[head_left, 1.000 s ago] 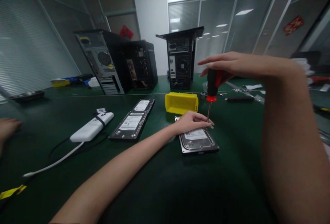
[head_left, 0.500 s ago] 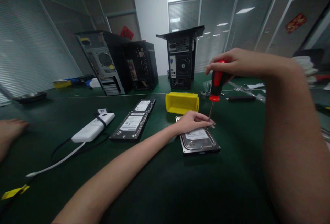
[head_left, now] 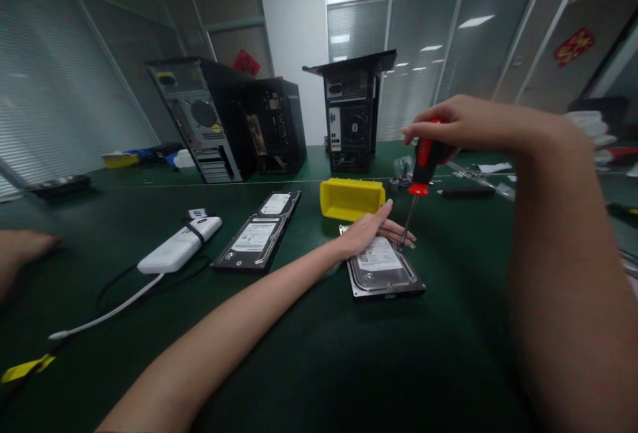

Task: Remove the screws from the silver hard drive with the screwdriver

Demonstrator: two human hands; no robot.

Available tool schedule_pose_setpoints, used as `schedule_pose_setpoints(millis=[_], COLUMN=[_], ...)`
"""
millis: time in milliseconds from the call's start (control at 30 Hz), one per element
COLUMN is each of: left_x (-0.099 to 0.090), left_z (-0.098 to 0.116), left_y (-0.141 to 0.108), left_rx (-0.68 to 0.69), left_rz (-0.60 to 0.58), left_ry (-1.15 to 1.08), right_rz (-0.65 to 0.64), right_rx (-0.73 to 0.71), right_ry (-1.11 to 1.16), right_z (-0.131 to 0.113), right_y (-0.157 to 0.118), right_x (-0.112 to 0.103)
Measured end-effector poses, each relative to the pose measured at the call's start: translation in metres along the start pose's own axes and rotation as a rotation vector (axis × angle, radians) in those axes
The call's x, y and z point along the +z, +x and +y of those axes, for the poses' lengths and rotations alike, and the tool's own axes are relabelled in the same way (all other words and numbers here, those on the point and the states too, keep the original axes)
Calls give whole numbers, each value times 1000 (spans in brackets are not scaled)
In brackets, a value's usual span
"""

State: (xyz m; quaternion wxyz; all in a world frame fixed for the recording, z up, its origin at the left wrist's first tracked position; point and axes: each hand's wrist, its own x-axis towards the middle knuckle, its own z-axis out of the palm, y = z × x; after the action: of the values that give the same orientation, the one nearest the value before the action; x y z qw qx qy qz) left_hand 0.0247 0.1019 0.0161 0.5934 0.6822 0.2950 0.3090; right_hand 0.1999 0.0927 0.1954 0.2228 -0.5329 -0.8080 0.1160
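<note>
A silver hard drive [head_left: 386, 280] with a white label lies flat on the table in front of me. My left hand [head_left: 369, 232] rests across its far part, fingers stretched out and thumb raised apart from them. From above, my right hand [head_left: 441, 129] grips the red and black handle of a screwdriver [head_left: 423, 164]. The shaft slants down, its tip at the drive's right edge beside my left fingertips. Whether the tip sits in a screw is too small to tell.
Behind the drive stands a yellow bin [head_left: 351, 200]. Two more hard drives [head_left: 256, 237] and a white power strip [head_left: 179, 247] lie to the left. Computer cases [head_left: 349, 114] stand at the back. Another person's hand [head_left: 24, 254] is at the far left.
My left thumb has lifted away from the screwdriver shaft and now points up. The screwdriver's handle has shifted slightly right with my right hand. The other person's hand has moved slightly.
</note>
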Motion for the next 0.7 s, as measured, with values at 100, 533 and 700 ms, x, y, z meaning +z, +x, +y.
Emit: schedule_pose_setpoints(millis=[100, 533, 700], left_x=[1, 5, 6], left_z=[3, 12, 11], left_y=[-1, -4, -3], left_rx=[3, -15, -27], left_rz=[9, 41, 45], left_ry=[17, 33, -1], right_rz=[-23, -92, -112], right_rx=[-31, -160, -177], right_ry=[-16, -3, 46], right_z=[-2, -10, -13], right_y=[0, -3, -3], right_x=[1, 1, 2])
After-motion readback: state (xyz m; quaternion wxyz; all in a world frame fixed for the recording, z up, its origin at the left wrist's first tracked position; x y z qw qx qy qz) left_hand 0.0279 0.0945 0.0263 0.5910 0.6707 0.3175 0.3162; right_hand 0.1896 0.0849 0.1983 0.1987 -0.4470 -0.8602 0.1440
